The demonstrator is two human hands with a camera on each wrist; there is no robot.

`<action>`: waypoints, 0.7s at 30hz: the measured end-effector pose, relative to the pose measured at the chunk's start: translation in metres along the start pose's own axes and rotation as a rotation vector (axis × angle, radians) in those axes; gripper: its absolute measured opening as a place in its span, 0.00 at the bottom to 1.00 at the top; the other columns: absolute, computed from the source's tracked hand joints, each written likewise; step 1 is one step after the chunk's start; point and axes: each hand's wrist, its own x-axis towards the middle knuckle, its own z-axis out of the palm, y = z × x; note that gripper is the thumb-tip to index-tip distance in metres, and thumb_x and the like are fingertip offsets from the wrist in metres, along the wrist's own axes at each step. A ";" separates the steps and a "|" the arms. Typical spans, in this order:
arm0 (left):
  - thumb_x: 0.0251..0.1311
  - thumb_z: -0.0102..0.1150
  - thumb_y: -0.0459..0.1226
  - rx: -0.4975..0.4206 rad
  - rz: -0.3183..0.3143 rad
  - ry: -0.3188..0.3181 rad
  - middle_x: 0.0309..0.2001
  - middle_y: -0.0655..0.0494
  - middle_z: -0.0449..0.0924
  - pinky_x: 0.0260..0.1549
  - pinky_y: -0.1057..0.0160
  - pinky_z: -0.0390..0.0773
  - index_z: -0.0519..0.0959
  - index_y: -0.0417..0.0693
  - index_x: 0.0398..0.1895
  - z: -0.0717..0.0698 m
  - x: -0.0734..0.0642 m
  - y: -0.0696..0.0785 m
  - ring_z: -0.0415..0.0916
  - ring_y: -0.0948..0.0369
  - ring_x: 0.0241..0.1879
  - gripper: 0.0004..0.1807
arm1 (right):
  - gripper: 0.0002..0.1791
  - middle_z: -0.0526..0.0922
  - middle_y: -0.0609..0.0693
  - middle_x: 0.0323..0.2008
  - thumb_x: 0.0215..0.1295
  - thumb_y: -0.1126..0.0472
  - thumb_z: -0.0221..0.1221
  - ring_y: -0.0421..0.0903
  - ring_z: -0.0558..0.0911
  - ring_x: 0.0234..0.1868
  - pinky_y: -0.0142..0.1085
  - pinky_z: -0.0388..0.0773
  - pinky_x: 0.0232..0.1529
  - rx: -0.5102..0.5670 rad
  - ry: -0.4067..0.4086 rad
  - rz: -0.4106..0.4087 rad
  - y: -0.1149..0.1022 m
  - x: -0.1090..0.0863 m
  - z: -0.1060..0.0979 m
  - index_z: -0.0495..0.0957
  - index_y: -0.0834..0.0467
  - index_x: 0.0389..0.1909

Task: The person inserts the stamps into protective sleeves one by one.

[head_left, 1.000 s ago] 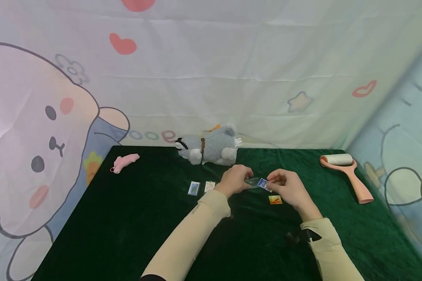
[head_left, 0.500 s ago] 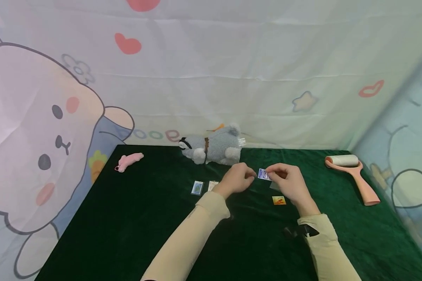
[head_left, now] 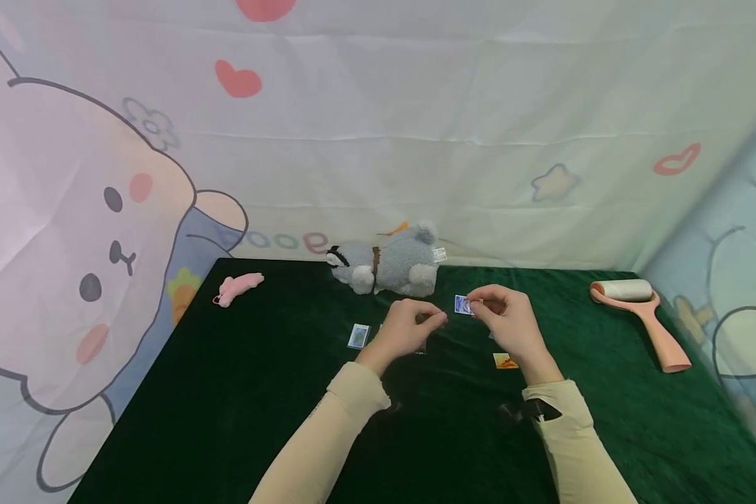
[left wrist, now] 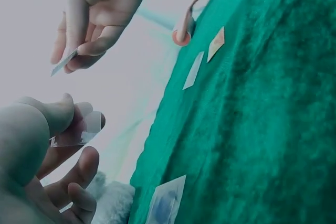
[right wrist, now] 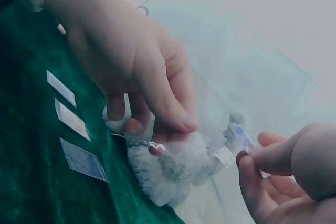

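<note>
Between thumb and fingers, my left hand pinches a small clear plastic sleeve, seen best in the left wrist view. My right hand pinches a small blue-purple picture card by its edge, raised above the cloth. Card and sleeve are apart. Below the right hand lies an orange-yellow card, with a pale flat piece near it, partly hidden in the head view. A sleeved card lies left of my left hand. The right wrist view shows more flat cards on the cloth.
A grey plush toy lies at the back edge of the green cloth. At back left is a pink plush item. A lint roller lies at right. A printed curtain hangs behind.
My left hand has drawn left, away from the right hand. The right hand has lifted slightly with the card, which has turned more level. The head view has shifted a little left.
</note>
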 end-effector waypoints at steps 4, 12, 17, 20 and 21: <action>0.76 0.61 0.45 -0.017 -0.004 0.033 0.41 0.64 0.90 0.42 0.63 0.82 0.91 0.52 0.46 -0.008 -0.008 -0.002 0.81 0.67 0.38 0.12 | 0.08 0.86 0.62 0.49 0.77 0.66 0.61 0.57 0.85 0.41 0.31 0.85 0.38 0.056 -0.023 -0.035 -0.001 0.001 0.006 0.84 0.64 0.49; 0.72 0.67 0.44 -0.066 -0.007 0.101 0.43 0.64 0.91 0.44 0.61 0.82 0.92 0.55 0.44 -0.015 -0.015 0.003 0.82 0.66 0.39 0.08 | 0.06 0.84 0.60 0.48 0.77 0.65 0.61 0.58 0.88 0.35 0.37 0.84 0.27 0.029 -0.011 -0.050 -0.006 -0.002 0.009 0.84 0.62 0.47; 0.72 0.67 0.45 -0.078 -0.035 0.112 0.44 0.61 0.91 0.44 0.61 0.83 0.92 0.54 0.45 -0.015 -0.018 0.005 0.83 0.67 0.40 0.09 | 0.05 0.85 0.58 0.46 0.77 0.66 0.60 0.51 0.87 0.33 0.35 0.82 0.27 -0.023 0.014 -0.101 -0.009 -0.003 0.008 0.85 0.60 0.46; 0.72 0.67 0.45 -0.084 -0.040 0.116 0.43 0.61 0.91 0.43 0.61 0.83 0.92 0.54 0.44 -0.015 -0.017 0.004 0.84 0.67 0.39 0.10 | 0.06 0.86 0.58 0.47 0.76 0.68 0.60 0.54 0.87 0.36 0.35 0.83 0.30 -0.036 0.004 -0.128 -0.011 -0.003 0.007 0.85 0.60 0.47; 0.72 0.67 0.45 -0.086 -0.036 0.117 0.43 0.61 0.92 0.43 0.61 0.83 0.92 0.54 0.44 -0.015 -0.017 0.004 0.84 0.66 0.39 0.10 | 0.06 0.86 0.58 0.47 0.76 0.68 0.60 0.55 0.87 0.37 0.35 0.83 0.31 -0.039 0.002 -0.134 -0.011 -0.003 0.007 0.85 0.60 0.47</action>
